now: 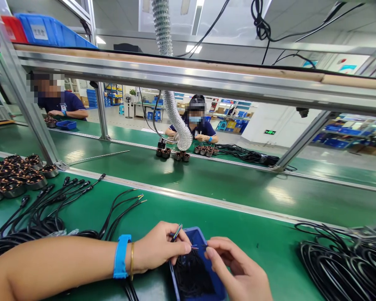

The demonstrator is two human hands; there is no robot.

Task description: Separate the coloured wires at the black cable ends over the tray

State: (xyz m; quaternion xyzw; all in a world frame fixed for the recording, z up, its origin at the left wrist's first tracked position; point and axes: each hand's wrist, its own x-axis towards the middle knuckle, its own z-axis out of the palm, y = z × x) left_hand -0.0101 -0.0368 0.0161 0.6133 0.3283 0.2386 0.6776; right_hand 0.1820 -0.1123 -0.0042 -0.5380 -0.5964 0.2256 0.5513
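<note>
My left hand (159, 247), with a blue strap and a gold bangle at the wrist, is closed on the end of a black cable. Thin coloured wires (177, 230) stick up from the cable between thumb and fingers, and thin wire tips (194, 248) point to the right. Thumb and forefinger of my right hand (236, 267) pinch a small dark piece (203, 246) close to these tips; its exact kind is too small to tell. Below both hands is a blue bin (201, 233) holding many thin black pieces (194, 278).
Black cables with connectors (44, 209) lie left, beside copper-wound stators (14, 179). Coiled black cables (341, 267) lie right. A metal frame (188, 77) spans above the green bench (150, 217). A flexible duct (175, 113) hangs centrally. Two people sit across the bench.
</note>
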